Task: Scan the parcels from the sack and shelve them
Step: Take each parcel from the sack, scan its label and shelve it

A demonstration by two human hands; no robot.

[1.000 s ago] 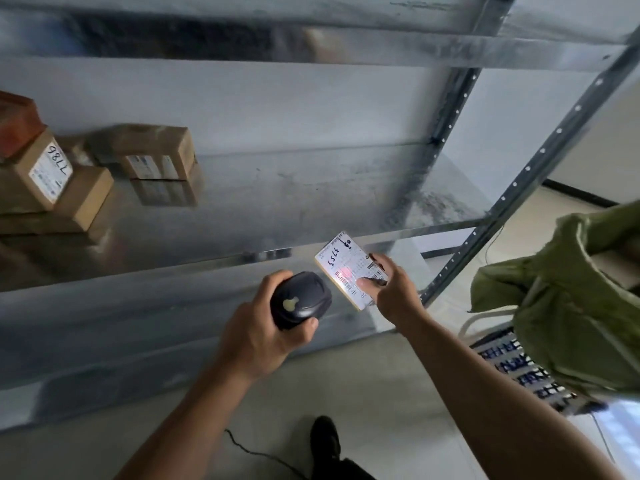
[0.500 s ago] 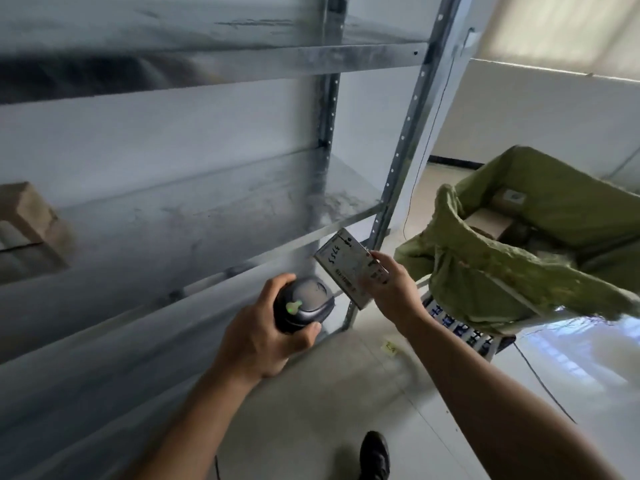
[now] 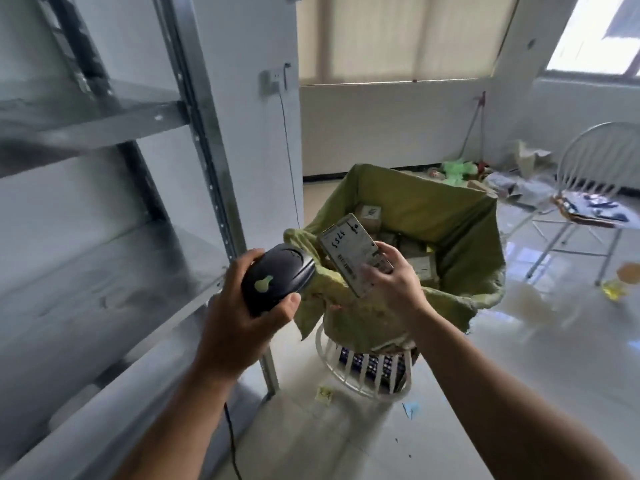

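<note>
Parcel (image 3: 353, 252) is a small flat one, pinched in the right hand (image 3: 391, 282) with the fingers (image 3: 372, 278) closed over its lower end, label side facing up at the camera with some handwritten digits on it. Left hand (image 3: 239, 320) is wrapped tight around the scanner (image 3: 277, 277), its nose aimed right toward the parcel, just beside it but not touching. Both are held over the near rim of the sack (image 3: 450, 220), which sits open on a white wire stand and has more boxes down inside (can't count them, they're half buried in the folds). No scan light shows on the label, so I can't tell if it's been read. What matters for the next bit: the shelf (image 3: 114, 271) is off to the left of the parcel, so the parcel hand is the far one and the scanner hand sits between it and the rack. The parcel's long axis runs tilted, from upper left away from the camera down to lower right toward the wrist. My guess is the right arm has to swing across in front of the body, or the person turns left, to slide it flat onto that bare middle shelf. Scanner cord (image 3: 230, 445) dangles below the left forearm, so it could snag.
</note>
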